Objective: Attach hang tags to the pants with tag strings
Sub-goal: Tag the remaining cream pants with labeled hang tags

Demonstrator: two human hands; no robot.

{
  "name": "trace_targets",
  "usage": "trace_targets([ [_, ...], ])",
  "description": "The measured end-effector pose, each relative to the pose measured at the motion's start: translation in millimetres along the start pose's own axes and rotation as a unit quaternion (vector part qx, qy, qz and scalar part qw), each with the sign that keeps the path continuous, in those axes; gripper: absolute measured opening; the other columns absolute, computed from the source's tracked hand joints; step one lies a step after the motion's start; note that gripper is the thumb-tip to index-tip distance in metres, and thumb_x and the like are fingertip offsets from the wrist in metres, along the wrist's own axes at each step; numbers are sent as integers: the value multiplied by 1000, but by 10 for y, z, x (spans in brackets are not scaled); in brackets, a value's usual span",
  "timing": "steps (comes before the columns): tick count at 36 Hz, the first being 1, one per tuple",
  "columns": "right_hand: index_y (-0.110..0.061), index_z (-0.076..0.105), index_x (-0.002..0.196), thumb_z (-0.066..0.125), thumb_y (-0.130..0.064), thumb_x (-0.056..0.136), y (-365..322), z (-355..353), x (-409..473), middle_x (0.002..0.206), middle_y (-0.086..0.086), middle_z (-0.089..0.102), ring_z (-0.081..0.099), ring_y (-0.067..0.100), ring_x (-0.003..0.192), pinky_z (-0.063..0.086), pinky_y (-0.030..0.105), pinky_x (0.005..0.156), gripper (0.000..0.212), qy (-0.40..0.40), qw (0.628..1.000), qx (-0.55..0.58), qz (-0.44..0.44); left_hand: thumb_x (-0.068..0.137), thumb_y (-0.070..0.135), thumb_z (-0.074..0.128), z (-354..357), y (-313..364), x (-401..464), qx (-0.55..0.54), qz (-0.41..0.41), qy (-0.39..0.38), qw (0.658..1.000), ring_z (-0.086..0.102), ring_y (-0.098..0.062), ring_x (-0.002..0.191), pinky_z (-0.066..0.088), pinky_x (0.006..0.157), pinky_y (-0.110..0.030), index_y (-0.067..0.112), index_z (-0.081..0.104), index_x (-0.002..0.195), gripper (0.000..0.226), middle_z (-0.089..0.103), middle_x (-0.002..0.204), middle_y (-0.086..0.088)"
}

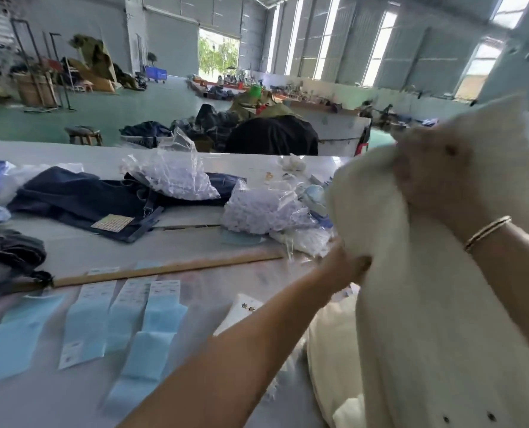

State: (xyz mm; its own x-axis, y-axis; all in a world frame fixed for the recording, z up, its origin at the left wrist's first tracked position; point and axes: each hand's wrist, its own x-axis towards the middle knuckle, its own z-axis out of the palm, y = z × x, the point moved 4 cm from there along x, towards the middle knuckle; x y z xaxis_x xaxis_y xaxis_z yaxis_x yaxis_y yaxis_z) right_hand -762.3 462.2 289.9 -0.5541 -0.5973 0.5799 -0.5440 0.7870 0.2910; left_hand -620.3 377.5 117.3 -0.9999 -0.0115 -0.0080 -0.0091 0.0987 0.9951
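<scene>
A single head-worn wide-angle view looks forward and down, close over a worktable (71,396), warehouse hall beyond.

Matt cream cloth pants (427,304) are gripped between the fingers; beyond the fingertips, glossy clear plastic bags (176,177) and a wooden ruler (164,270) are seen.

Both arms raised, left hand (348,267) and right hand (433,177) in tight grip.
</scene>
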Motion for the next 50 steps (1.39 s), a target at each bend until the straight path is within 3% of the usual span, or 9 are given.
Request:
trace_targets([
  [3, -33, 7, 152, 55, -52, 88, -288, 1102, -1074, 160, 5, -7, 23, 31, 141, 26, 60, 105, 82, -306, 949, 61, 52, 89, 22, 60, -254, -701, -125, 197, -126, -47, 971, 57, -21, 104, 49, 85, -19, 6, 55, 127, 41, 58, 117, -10],
  [6, -36, 10, 151, 17, -94, 64, -492, 1968, -2351, 161, 2, -6, 5, 28, 147, 11, 56, 115, 105, -533, 844, 6, 68, 89, 32, 52, -754, -1584, -488, 330, -196, -132, 914, 52, -16, 104, 40, 83, -26, 13, 59, 116, 34, 58, 113, -9],
  [9, -51, -6, 146, 19, -91, 68, -535, 2184, -2988, 156, -9, -25, -9, 19, 147, -4, 69, 105, 90, -504, 856, 3, 116, 95, 28, 47, -1326, -2093, -932, 365, -258, -141, 883, 51, -15, 87, 47, 69, -27, 6, 63, 116, 35, 62, 111, -12],
  [13, -52, -4, 146, 24, -87, 73, -464, 2113, -2894, 157, -11, -22, -7, 17, 147, 3, 70, 103, 85, -502, 859, -22, 96, 97, 34, 46, -1969, -2460, -1655, 357, -324, -95, 871, 48, -15, 80, 34, 49, -14, 24, 56, 104, 16, 52, 99, -1],
  [19, -29, 14, 151, 42, -55, 90, -809, 1992, -2574, 160, 7, -9, 0, 25, 148, 19, 54, 115, 72, -444, 894, -16, 67, 97, 30, 52, -2733, -2613, -2636, 338, -339, 34, 877, 54, -4, 90, 40, 75, -11, 20, 60, 114, 21, 63, 107, 4],
  [25, -41, 32, 142, 38, -54, 93, -2564, 1497, -2123, 160, -6, 8, 8, 14, 147, 6, 62, 114, 51, -347, 928, 71, -114, 96, 22, 51, -3266, -2586, -3703, 354, -402, 150, 831, 59, -15, 108, 42, 83, -19, 10, 64, 114, 26, 66, 120, -6],
  [35, -33, 49, 133, 44, -43, 93, -5764, 317, -2416, 157, -1, 22, 12, 16, 146, -7, 62, 111, 41, -307, 832, 274, -373, 91, 34, 58, -3728, -2633, -5697, 357, -482, 280, 749, 54, -19, 122, 44, 97, -25, 16, 51, 133, 46, 54, 137, -6],
  [43, -22, 55, 130, 50, -33, 92, -7235, -296, -3253, 148, 8, 34, 18, 24, 143, -8, 67, 108, 40, -393, 729, 331, -453, 87, 17, 55, -3839, -2955, -7013, 354, -549, 160, 740, 35, -15, 138, 33, 107, -21, 16, 30, 145, 63, 32, 152, -5],
  [50, -21, 58, 127, 54, -31, 90, -7513, -310, -3619, 150, 10, 31, 17, 21, 144, -16, 68, 105, 38, -422, 696, 317, -487, 76, 39, 64, -3904, -3188, -7040, 445, -544, 51, 710, -6, -20, 149, 1, 121, -35, 23, 1, 153, 101, -6, 160, -2],
])
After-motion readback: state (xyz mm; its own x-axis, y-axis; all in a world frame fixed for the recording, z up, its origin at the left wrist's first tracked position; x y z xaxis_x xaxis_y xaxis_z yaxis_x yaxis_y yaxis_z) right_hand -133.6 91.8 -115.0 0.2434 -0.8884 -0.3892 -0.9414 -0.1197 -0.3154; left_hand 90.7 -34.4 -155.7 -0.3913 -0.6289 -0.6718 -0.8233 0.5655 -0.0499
